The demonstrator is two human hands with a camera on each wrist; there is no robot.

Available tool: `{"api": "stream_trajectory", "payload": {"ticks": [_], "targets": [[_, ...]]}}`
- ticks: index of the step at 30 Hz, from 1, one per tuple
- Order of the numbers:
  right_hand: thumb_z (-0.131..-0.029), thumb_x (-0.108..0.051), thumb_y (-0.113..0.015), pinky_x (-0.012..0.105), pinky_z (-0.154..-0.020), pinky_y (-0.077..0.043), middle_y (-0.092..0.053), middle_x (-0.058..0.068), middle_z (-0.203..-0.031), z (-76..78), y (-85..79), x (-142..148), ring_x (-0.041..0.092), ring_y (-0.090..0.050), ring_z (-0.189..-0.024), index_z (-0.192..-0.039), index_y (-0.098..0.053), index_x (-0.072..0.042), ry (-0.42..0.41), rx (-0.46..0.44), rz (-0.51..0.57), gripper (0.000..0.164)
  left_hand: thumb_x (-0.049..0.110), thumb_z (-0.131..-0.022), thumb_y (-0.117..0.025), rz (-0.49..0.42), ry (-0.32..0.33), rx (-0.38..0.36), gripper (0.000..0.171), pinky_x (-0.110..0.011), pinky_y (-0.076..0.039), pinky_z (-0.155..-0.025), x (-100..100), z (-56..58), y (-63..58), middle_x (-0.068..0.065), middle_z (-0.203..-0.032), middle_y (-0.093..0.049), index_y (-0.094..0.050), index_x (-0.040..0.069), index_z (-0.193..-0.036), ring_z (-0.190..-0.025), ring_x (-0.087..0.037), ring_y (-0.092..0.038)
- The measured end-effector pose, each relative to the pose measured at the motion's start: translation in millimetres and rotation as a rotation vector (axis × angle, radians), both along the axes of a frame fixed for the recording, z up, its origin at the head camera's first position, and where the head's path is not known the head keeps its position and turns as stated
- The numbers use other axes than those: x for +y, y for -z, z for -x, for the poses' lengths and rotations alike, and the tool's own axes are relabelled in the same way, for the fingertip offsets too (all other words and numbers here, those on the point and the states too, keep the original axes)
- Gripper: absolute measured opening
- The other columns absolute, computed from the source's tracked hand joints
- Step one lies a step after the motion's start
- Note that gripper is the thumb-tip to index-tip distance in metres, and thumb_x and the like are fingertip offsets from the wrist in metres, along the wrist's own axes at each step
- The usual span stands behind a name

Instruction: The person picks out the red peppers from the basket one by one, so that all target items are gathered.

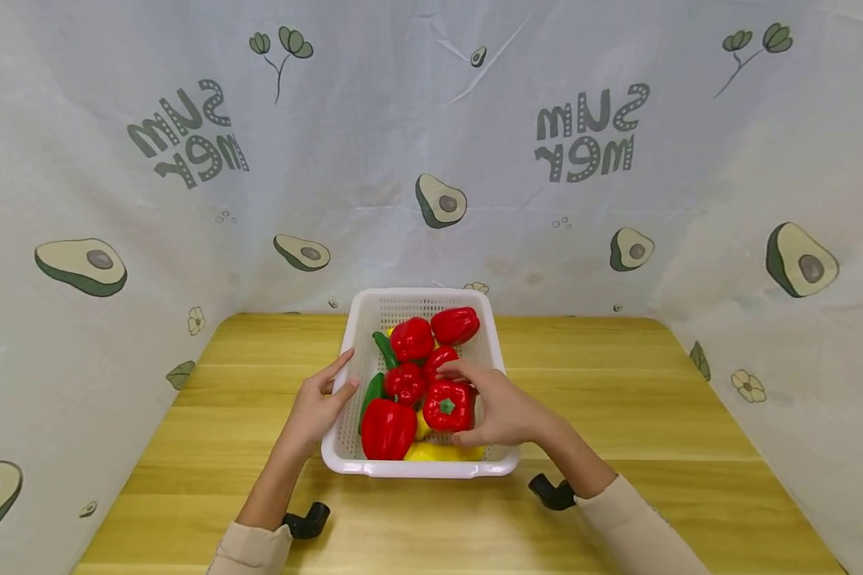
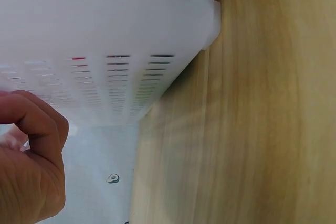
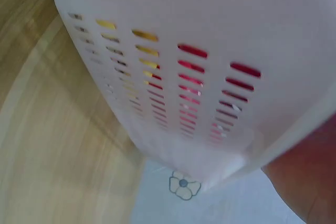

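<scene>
A white plastic basket [image 1: 420,469] on the wooden table holds several red bell peppers, among them a large one [image 1: 388,430] at the front left. My right hand [image 1: 503,407] reaches over the right rim, its fingers and thumb spread around a red bell pepper [image 1: 449,406] whose green stem faces me. At the left rim my left hand [image 1: 316,407] holds the basket, thumb over the edge. In the left wrist view its bent fingers [image 2: 39,121] show beside the slotted wall. Green vegetables [image 1: 374,395] and a yellow one [image 1: 442,453] lie among the peppers.
Two black curved pieces, one near the left forearm [image 1: 308,521] and one near the right [image 1: 552,492], show by the wrists. A pale curtain [image 1: 374,144] printed with avocados hangs behind and beside the wooden table [image 1: 618,383].
</scene>
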State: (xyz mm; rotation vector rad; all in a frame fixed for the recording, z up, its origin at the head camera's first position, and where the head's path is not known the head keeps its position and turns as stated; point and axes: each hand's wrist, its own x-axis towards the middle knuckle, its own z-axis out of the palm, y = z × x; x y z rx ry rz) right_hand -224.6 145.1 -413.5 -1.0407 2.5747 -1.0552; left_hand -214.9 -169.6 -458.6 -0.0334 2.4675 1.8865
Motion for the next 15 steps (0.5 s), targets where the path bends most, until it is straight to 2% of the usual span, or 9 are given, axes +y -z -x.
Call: {"api": "stream_trajectory", "payload": {"ticks": [4,10,15], "targets": [[-0.071,-0.017,-0.089,0.038,-0.099,-0.059,-0.066,-0.008,-0.129,5.0,0.3,9,0.014,-0.064,-0.114,-0.139,-0.055,-0.019,0.014,0.006,0.062,0.077,0.022,-0.103,-0.065,-0.002,-0.002,-0.003,0.056,-0.05,-0.066,-0.07,0,-0.9,2.3,-0.031,-0.128,-0.067,-0.048,0.028,-0.156,-0.097,-0.036,-0.076],[-0.072,-0.015,-0.088,0.041,-0.098,-0.059,-0.066,-0.004,-0.132,11.6,1.3,19,0.017,-0.065,-0.115,-0.14,-0.059,-0.019,0.035,0.042,0.139,0.074,0.025,-0.102,-0.065,0.003,-0.005,-0.008,0.056,-0.049,-0.066,-0.07,0,-0.5,2.4,-0.03,-0.128,-0.067,-0.047,0.031,-0.156,-0.096,-0.035,-0.076],[-0.072,-0.018,-0.089,0.047,-0.096,-0.06,-0.065,-0.002,-0.134,16.1,-2.2,27,0.021,-0.064,-0.116,-0.141,-0.058,-0.023,0.082,0.01,0.202,0.075,0.024,-0.102,-0.065,-0.006,-0.004,-0.006,0.056,-0.049,-0.066,-0.07,0,1.0,3.6,-0.03,-0.126,-0.068,-0.048,0.03,-0.155,-0.095,-0.035,-0.076]]}}
